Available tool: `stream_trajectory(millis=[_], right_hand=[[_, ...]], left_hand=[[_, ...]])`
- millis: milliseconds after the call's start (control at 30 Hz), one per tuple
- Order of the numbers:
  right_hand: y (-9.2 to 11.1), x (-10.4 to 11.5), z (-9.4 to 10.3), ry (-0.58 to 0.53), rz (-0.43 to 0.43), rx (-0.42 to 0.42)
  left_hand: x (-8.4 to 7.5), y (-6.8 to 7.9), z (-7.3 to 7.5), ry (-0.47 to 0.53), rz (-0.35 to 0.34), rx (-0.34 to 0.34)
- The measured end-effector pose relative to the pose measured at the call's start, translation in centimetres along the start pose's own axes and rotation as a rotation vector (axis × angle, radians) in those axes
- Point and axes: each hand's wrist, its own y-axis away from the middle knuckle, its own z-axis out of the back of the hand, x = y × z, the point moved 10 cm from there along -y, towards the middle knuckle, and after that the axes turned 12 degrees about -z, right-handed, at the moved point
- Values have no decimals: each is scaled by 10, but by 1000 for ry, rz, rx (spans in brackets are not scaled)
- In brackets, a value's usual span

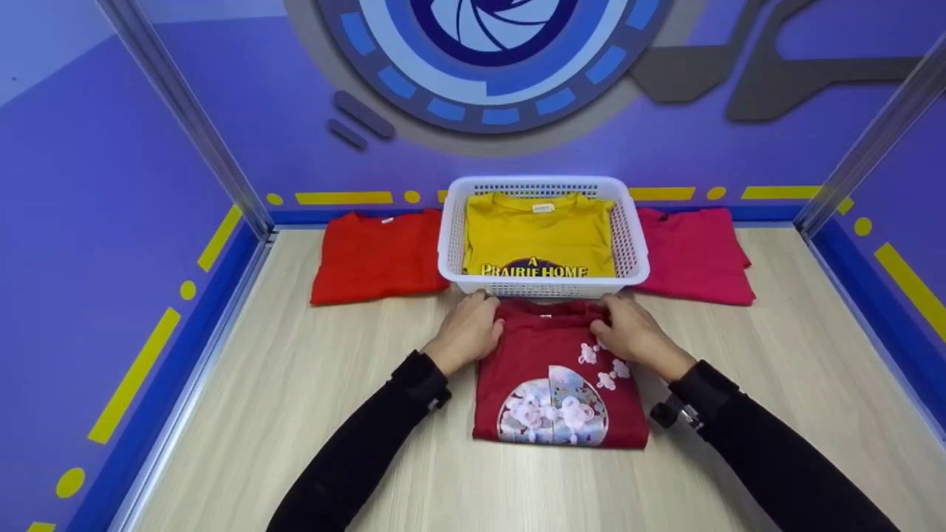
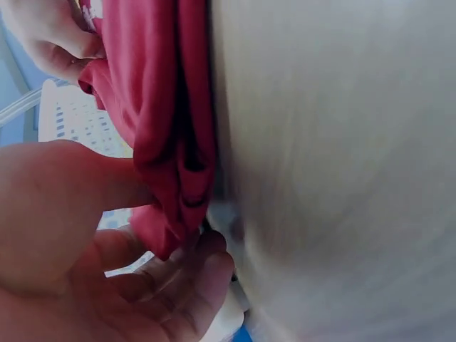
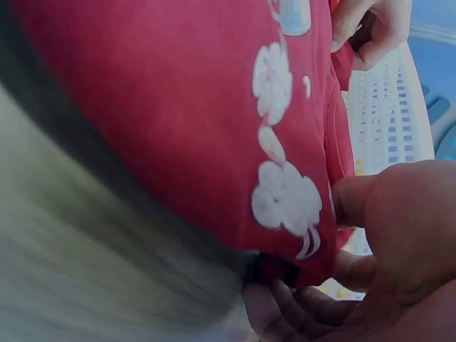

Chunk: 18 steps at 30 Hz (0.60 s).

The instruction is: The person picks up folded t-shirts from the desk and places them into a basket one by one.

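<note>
A dark red folded T-shirt (image 1: 547,347) with a pale blossom print lies on the table, its collar side toward the white basket (image 1: 635,244). At its far left corner my left hand (image 1: 467,332) pinches the cloth, thumb on top and fingers beneath, as the left wrist view shows on the folded layers (image 2: 164,128). My right hand (image 1: 637,336) grips the far right corner the same way; in the right wrist view its thumb lies on the shirt (image 3: 214,128) and the fingers curl under the edge. Inside the basket is a folded yellow T-shirt (image 1: 539,233) with lettering.
An orange-red folded shirt (image 1: 380,255) lies left of the basket, a pink folded shirt (image 1: 695,255) right of it. The basket stands near the blue-purple back wall (image 1: 244,96). Side walls with metal corner posts enclose the pale wooden table (image 1: 295,391).
</note>
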Motion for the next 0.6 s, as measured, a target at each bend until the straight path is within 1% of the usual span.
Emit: stream_trajectory(millis=[33,133,200,233,267,333,467,533,600], right_hand=[[3,1,3,-13,8,-7],[10,4,13,-62,28,-16],[15,7,22,-97,46,-7],[18,9,28,-109,54,-2],[20,9,33,-117,55,2],[26,11,44,-129,56,16],[35,18,67,-141,95,8],[39,24,78,-147,136,-14],[43,30,87,-157,172,-39]], left_hand=[[8,-1,-6,26,-22,-28],[5,4,5,124,-61,-66],[3,7,12,159,-84,-69],[1,7,17,171,-103,-72],[-10,11,30,192,-108,-60],[-13,11,39,213,-141,-59],[-14,14,58,292,-147,-64],[-14,15,68,316,-143,-76],[-14,16,78,319,-147,-92]])
